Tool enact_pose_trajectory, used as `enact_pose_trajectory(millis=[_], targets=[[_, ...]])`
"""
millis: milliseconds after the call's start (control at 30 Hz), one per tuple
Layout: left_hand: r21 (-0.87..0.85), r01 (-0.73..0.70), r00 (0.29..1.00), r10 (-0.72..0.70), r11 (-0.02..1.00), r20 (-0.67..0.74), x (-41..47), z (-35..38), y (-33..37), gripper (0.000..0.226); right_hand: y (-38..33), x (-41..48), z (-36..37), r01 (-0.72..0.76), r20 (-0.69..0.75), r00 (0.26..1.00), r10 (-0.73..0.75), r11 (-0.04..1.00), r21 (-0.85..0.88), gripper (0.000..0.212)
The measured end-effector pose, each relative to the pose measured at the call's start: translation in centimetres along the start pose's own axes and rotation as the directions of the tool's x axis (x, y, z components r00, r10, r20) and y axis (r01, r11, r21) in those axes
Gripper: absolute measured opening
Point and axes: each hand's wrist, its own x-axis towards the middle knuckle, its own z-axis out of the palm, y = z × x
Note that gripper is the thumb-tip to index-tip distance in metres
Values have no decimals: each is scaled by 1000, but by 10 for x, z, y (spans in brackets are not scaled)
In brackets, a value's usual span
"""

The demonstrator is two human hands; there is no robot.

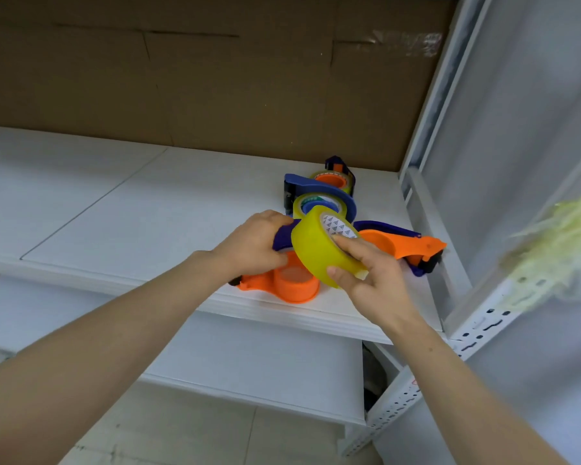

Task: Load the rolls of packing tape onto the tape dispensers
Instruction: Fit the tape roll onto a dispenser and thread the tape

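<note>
Right hand [366, 273] grips the yellow tape roll [319, 250], tilted, just above the orange dispenser [289, 283] on the shelf [114, 209]. Left hand [252, 245] clamps that dispenser's blue handle. Beyond both hands sit two loaded dispensers [319, 196].

Right hand [366, 276] holds a yellow tape roll [319, 250] tilted above the orange dispenser [292, 283]; left hand [255, 246] grips that dispenser on the white shelf [148, 213].

Yellow tape roll [312, 253] tilted above empty orange dispenser [296, 292].
</note>
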Motion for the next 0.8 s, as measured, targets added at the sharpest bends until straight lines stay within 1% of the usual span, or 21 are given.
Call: enact_pose_trajectory(millis=[33, 100, 133, 233, 333, 400, 533, 600, 700, 733, 800], targets=[[-81, 42, 998, -45, 996, -46, -2, -5, -1, 51, 0, 1, 1, 25, 41, 999, -24, 999, -32, 51], [-150, 141, 981, -158, 979, -111, -4, -10, -9, 45, -1, 4, 3, 116, 126, 987, -101, 986, -120, 50], [-159, 186, 973, -204, 970, -104, -5, -11, -13, 44, -2, 6, 6, 155, 169, 977, -126, 973, -171, 49], [-200, 281, 958, -288, 939, -9, -7, -7, -21, 43, -5, 12, 17, 227, 279, 950, -143, 928, -296, 50], [-208, 283, 958, -285, 936, 21, -10, 0, -22, 41, -6, 14, 25, 266, 341, 930, -135, 888, -374, 52], [-208, 280, 959, -284, 937, 14, -12, 3, -22, 42, -4, 14, 25, 287, 355, 923, -146, 877, -386, 52], [-205, 285, 957, -289, 936, 13, -14, 4, -23, 41, 3, 6, 28, 346, 443, 882, -160, 858, -380, 53], [-212, 292, 955, -296, 933, 11, -14, 4, -22, 41, 12, 2, 32, 332, 441, 886, -145, 862, -383, 53], [-246, 297, 952, -305, 923, 6, -15, 4, -22, 40, 20, 0, 36, 302, 395, 906, -149, 882, -361, 57], [-269, 301, 951, -310, 915, 7, -14, 3, -22, 40, 20, 1, 35, 284, 386, 911, -147, 901, -327, 62], [-363, 329, 937, -349, 872, 11, -14, 0, -20, 43, 13, 7, 30, 204, 410, 908, -89, 948, -245, 84]])
